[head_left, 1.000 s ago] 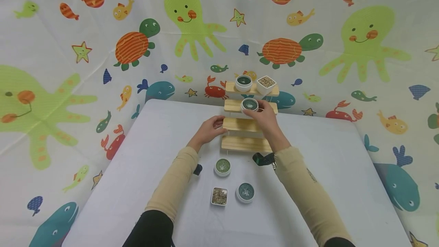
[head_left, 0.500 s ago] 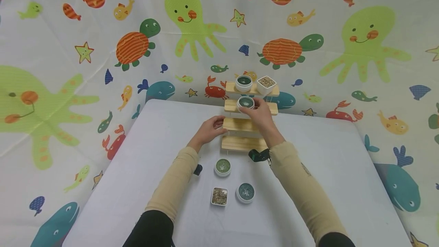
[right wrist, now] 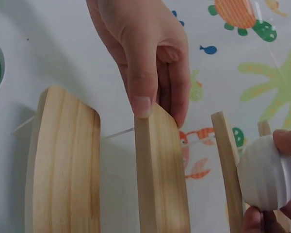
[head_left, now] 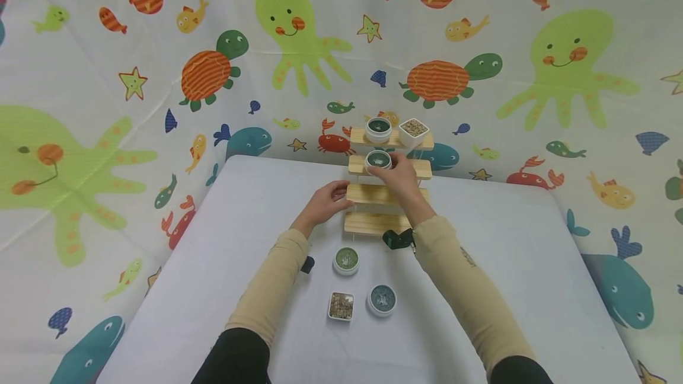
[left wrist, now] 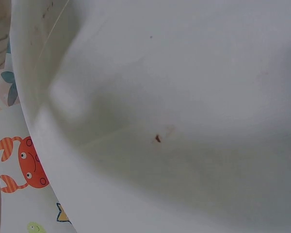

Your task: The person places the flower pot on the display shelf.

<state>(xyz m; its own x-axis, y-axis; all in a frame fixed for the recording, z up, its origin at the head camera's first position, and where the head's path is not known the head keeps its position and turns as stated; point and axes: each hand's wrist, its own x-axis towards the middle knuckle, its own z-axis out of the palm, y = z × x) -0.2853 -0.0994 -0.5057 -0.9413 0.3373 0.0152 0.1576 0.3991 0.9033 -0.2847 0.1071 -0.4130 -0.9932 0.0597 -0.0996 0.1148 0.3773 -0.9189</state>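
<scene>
A tiered wooden display rack (head_left: 373, 224) stands at the back of the table. My left hand (head_left: 326, 201) grips the left end of its second plank from the bottom; in the right wrist view the thumb (right wrist: 143, 104) lies on the front edge and the fingers reach behind. My right hand (head_left: 405, 179) holds a small white round pot (head_left: 379, 160) with dark green filling at the left part of the second plank from the top. From the side, the pot's base (right wrist: 245, 177) is right at that plank (right wrist: 226, 165). Only wrist-side skin shows in the left wrist view.
On the top plank sit a white round pot (head_left: 379, 129) and a square pot (head_left: 414, 131) of beige bits. In front of the rack stand a green-filled pot (head_left: 347, 259), a square pot (head_left: 341, 306) and a blue-green pot (head_left: 382, 299). A patterned cloth (head_left: 320, 34) hangs behind.
My right hand has carried the round pot leftward along the second plank from the top. My left hand stays on the plank's end.
</scene>
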